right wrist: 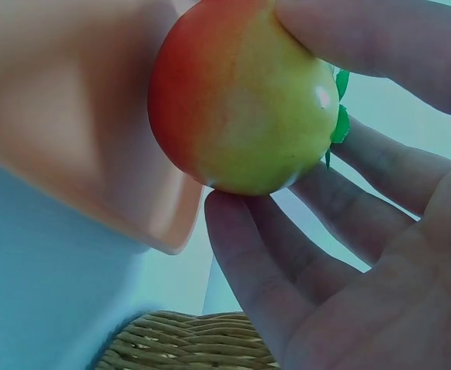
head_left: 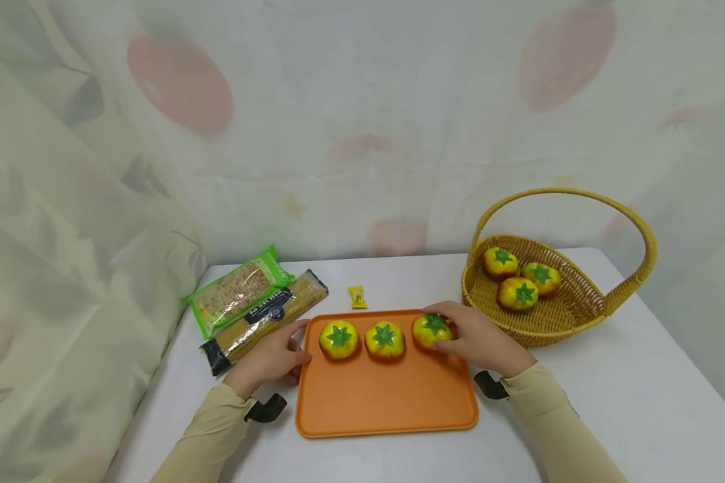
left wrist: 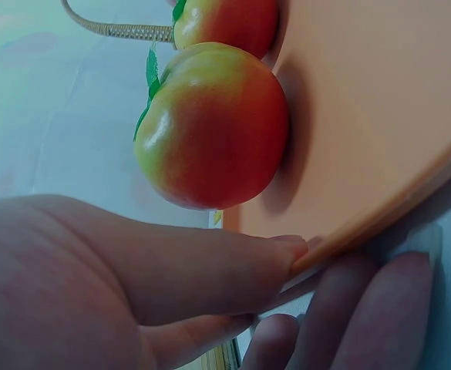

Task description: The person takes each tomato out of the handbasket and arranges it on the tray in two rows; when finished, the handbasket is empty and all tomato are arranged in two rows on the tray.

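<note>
Partly hidden, right fingers (right wrist: 244,254) around a fruit (right wrist: 237,108), left fingers (left wrist: 383,316) around the tray (head_left: 387,399).

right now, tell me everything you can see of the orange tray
The orange tray is a shallow rectangle with rounded corners and a low raised rim, smooth and plastic-looking. It sits on the white table, a long side toward the person. Two yellow-red fruits rest along its far side. The left hand grips its left edge; the right hand holds a third fruit at its far right corner.
</note>
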The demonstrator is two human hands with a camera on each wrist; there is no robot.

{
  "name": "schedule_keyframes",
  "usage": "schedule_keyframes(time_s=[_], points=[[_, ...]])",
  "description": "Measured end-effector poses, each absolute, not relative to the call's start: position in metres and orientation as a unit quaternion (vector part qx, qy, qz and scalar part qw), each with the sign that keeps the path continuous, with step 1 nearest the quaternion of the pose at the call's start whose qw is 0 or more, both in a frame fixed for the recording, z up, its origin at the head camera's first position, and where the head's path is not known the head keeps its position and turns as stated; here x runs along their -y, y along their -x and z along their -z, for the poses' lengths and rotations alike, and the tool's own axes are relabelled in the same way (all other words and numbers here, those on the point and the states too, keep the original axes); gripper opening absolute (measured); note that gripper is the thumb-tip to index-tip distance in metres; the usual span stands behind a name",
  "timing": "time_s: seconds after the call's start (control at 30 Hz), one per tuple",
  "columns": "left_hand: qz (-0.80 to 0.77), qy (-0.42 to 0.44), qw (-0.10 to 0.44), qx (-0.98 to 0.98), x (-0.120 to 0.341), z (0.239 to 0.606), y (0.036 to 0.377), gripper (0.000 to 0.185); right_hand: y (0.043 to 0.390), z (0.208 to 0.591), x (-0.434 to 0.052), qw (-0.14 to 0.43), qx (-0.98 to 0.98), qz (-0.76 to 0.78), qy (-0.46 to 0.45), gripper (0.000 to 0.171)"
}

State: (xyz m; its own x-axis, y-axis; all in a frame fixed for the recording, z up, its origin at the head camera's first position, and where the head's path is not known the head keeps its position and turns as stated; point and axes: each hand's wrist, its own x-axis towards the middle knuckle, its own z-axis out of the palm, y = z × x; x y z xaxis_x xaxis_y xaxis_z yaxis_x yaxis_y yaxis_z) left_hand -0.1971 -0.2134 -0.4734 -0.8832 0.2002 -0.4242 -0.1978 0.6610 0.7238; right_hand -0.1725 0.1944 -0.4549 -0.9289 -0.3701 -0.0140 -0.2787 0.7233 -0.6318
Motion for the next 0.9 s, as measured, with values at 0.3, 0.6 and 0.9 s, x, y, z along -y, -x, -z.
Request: schedule_keyframes(time_s=[0.3,0.6,0.9], points=[[-0.414,-0.001,0.244,-0.877,0.212,0.4721,0.1981,0.073,0.1714,0.455,-0.1937,0.08,-0.925,0.332,0.166,0.058],[-0.408,-0.001,0.242,-0.881,0.2138,0.4753,0.1981,0.073,0.1725,0.456,-0.1936,0.081,-0.926,0.331,0.164,0.059],[-0.408,-0.016,0.245,-0.879,0.2146,0.4751,0.1987,0.072,0.1727,0.4552,-0.193,0.082,-0.922,0.338,0.169,0.06]])
